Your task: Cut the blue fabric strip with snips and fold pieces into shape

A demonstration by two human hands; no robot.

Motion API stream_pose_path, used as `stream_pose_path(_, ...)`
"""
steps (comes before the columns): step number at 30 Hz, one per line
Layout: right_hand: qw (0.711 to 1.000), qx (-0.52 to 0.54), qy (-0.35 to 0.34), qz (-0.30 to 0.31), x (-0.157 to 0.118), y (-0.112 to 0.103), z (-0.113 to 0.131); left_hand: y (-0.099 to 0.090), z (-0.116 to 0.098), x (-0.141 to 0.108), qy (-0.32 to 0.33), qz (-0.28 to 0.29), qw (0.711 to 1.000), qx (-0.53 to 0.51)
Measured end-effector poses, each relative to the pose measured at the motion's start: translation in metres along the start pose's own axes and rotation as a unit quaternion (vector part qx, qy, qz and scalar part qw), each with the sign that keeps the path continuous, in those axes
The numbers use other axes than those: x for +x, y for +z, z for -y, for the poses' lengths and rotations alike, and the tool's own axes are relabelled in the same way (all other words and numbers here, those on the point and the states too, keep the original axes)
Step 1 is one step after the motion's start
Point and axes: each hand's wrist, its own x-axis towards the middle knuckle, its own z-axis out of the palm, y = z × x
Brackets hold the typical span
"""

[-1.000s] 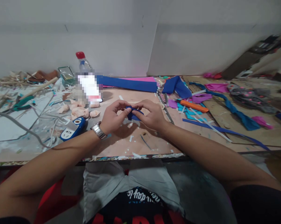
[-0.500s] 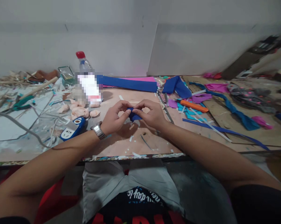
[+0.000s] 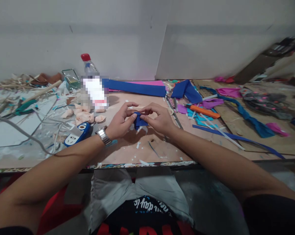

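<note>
A small folded piece of dark blue crepe paper [image 3: 140,121] is pinched between my two hands, just above the tabletop [image 3: 122,153]. My left hand [image 3: 122,120], with a metal watch [image 3: 104,135] on its wrist, grips the paper's left side between thumb and fingers. On the other side my right hand [image 3: 159,119] pinches it with the thumb in front. The fingers behind the paper are partly hidden. Beyond the hands lies a long blue paper strip [image 3: 135,88] over a pink sheet [image 3: 152,83].
Left are a blue-and-white power strip [image 3: 77,135], crumpled peach pieces [image 3: 83,117], green-handled pliers [image 3: 26,107] and a red-capped bottle [image 3: 90,67]. To the right lie an orange cutter [image 3: 203,111], folded blue paper [image 3: 188,91], a narrow blue strip [image 3: 237,138] and a teal twisted strip [image 3: 250,119].
The blue piece has spread out between my fingers, and more of its flat surface shows below my thumbs. My left fingers have lifted slightly. Both hands stay in nearly the same place.
</note>
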Motion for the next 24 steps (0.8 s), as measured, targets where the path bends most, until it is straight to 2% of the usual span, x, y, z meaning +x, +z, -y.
stream_pose_path(5,0.994,0.020,-0.053,0.094,0.0003,-0.0009,-0.0012,0.0020,0.0032,-0.0023,-0.027,0.033,0.998,-0.045)
stream_pose_path(8,0.991,0.031,-0.061,0.113,-0.0006,0.0002,-0.0013,0.0021,0.0042,-0.0025,-0.056,0.039,0.995,-0.069)
stream_pose_path(12,0.994,0.033,-0.062,0.083,-0.0009,0.0021,-0.0024,0.0030,0.0000,-0.0002,-0.092,0.033,0.992,-0.083)
stream_pose_path(18,0.998,0.019,-0.035,0.053,-0.0016,0.0020,0.0001,0.0039,-0.0019,0.0020,-0.072,0.030,0.995,-0.068)
stream_pose_path(24,0.998,0.016,0.059,-0.019,-0.0020,-0.0006,0.0035,0.0016,0.0024,0.0031,-0.032,-0.060,0.998,0.011)
